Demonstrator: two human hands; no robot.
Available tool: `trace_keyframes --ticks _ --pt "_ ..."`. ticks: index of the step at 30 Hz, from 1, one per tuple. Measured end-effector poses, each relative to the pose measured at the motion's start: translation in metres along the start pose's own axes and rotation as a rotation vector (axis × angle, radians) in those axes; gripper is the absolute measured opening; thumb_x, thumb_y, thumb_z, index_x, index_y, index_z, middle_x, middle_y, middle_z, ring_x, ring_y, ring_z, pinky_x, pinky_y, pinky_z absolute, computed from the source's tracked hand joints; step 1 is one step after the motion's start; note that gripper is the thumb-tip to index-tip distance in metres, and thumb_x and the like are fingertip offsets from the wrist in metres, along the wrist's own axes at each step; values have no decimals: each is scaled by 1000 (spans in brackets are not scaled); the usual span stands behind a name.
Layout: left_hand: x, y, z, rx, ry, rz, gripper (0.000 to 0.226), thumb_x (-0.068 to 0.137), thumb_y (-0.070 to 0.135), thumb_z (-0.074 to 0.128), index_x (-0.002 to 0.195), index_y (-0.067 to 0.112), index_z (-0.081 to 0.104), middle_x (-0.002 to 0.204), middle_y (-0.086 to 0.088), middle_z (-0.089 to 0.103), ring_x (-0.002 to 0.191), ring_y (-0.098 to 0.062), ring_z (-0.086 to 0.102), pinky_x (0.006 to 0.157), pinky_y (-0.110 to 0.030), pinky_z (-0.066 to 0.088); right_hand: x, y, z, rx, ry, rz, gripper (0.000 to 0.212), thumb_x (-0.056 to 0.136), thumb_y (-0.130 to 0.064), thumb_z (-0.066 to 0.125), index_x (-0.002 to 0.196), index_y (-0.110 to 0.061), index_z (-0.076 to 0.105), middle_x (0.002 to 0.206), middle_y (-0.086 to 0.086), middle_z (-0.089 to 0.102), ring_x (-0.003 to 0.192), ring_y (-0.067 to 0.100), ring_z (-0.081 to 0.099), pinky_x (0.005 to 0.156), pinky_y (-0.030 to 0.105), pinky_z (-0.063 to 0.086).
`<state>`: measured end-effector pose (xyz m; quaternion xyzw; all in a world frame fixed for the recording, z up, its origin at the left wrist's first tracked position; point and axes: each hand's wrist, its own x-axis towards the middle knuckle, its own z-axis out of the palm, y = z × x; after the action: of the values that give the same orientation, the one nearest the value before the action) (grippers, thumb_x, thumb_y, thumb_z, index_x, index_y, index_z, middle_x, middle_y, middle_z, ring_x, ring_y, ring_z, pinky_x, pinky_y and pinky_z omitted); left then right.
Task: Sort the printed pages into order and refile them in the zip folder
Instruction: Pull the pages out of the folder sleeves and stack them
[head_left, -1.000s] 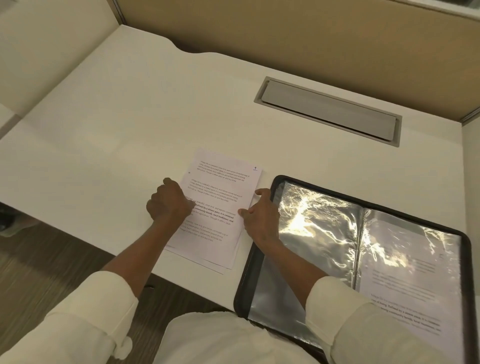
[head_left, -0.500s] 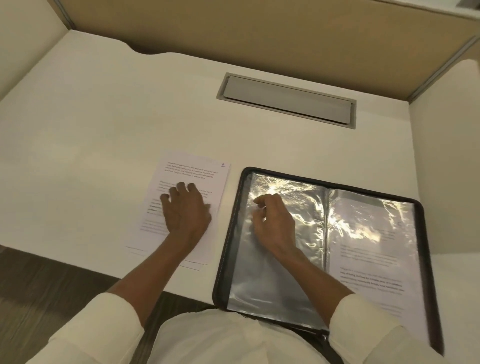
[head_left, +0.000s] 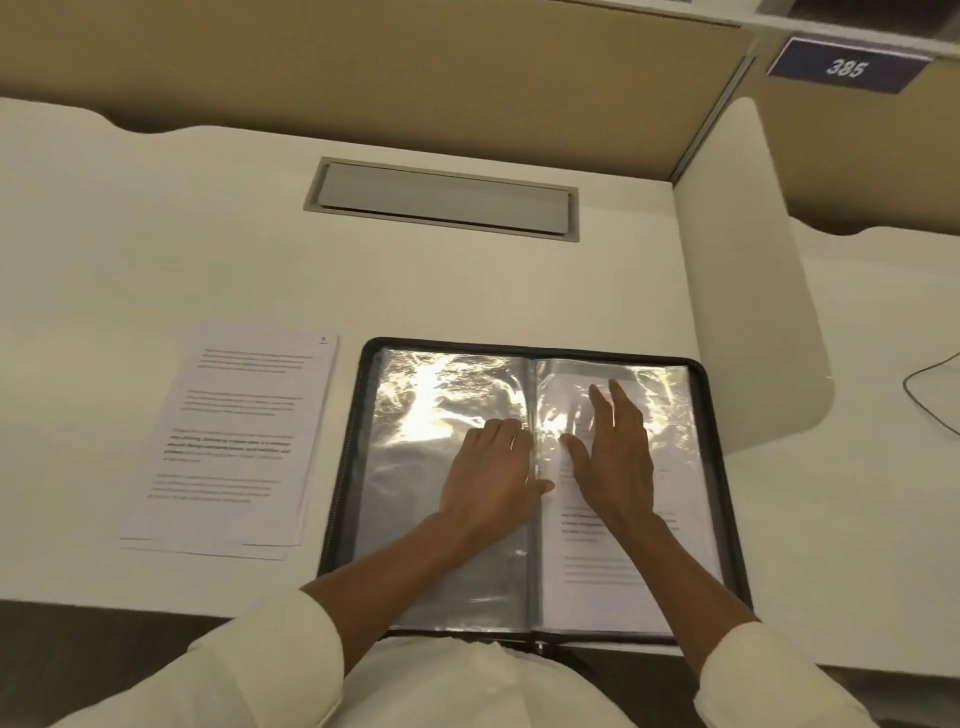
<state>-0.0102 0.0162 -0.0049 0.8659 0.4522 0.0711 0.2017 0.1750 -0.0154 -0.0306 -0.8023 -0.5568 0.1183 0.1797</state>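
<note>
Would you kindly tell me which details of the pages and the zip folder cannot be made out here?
1. Page number on the loose stack: head view, too small and blurred.
2. Text of the filed page: head view, glare on its plastic sleeve, partly covered by the right hand.
3. Sheet count in the stack: only offset edges show.
4. Near edge of the zip folder: partly hidden by the person's body.

A white bench (head_left: 156, 234) carries a recessed grey cable hatch (head_left: 441, 200) before a tan partition (head_left: 363, 62), with a white side divider (head_left: 748, 286) and a blue sign (head_left: 844, 67) (reading 385) at the right.
</note>
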Motion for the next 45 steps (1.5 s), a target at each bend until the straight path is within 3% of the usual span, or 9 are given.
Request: trace_keyframes --ticks 8,16,21,26,29,35,40,42,45 --pt "10 39 20 33 -180 18 93 94 65 63 158 8 29 175 -15 6 162 -30 4 131 -44 15 35 76 -32 -46 -172 -5 117 89 -59 74 168 -12 2 176 11 1 162 26 1 131 49 11" --pt "17 58 24 108 -243 -62 99 88 59 75 159 10 26 175 -14 4 162 -31 4 131 -46 14 47 89 -44 -192 -244 -69 122 87 -76 62 167 -17 -8 172 12 21 159 31 17 128 55 8" --pt "20 68 24 117 -230 -118 101 85 54 81 159 13 27 175 -11 6 161 -30 6 130 -45 14 53 72 -67 -62 -219 45 99 87 -53 78 162 -20 24 127 4 68 133 32 52 116 55 33" --pt "25 79 19 4 -229 -216 107 77 75 76 157 17 35 175 -8 9 161 -26 9 130 -47 15 47 71 -90 194 -417 267 65 80 -42 89 135 -20 62 118 1 71 104 23 69 91 39 56" --pt "25 95 12 -223 -207 -371 114 63 94 66 149 22 48 172 -3 19 159 -21 16 127 -48 21 37 71 -101 513 -577 342 34 78 -26 92 108 -21 76 103 2 78 86 21 77 86 46 64" --pt "19 134 7 -382 -117 -507 102 57 87 79 134 26 50 129 11 53 121 -13 49 102 -39 47 20 62 -119 960 -807 299 24 93 -13 76 117 -8 74 104 16 79 98 34 78 100 56 58" --pt "13 134 9 -385 49 -707 25 92 34 75 109 27 59 101 12 68 96 -16 65 79 -33 52 23 64 -111 1151 -841 295 48 102 -45 55 132 -8 65 114 21 76 111 39 73 102 53 56" --pt "10 119 7 -420 95 -811 6 92 23 67 95 28 67 97 12 73 93 -16 70 82 -33 56 29 67 -106 1080 -754 279 55 98 -56 54 132 -13 65 112 14 79 109 35 74 97 48 58" --pt "5 89 -2 -410 159 -919 12 89 22 64 81 27 73 84 10 75 81 -16 72 82 -40 62 39 79 -94 629 -515 84 49 93 -57 70 128 -23 67 115 -5 76 109 18 71 92 35 56"
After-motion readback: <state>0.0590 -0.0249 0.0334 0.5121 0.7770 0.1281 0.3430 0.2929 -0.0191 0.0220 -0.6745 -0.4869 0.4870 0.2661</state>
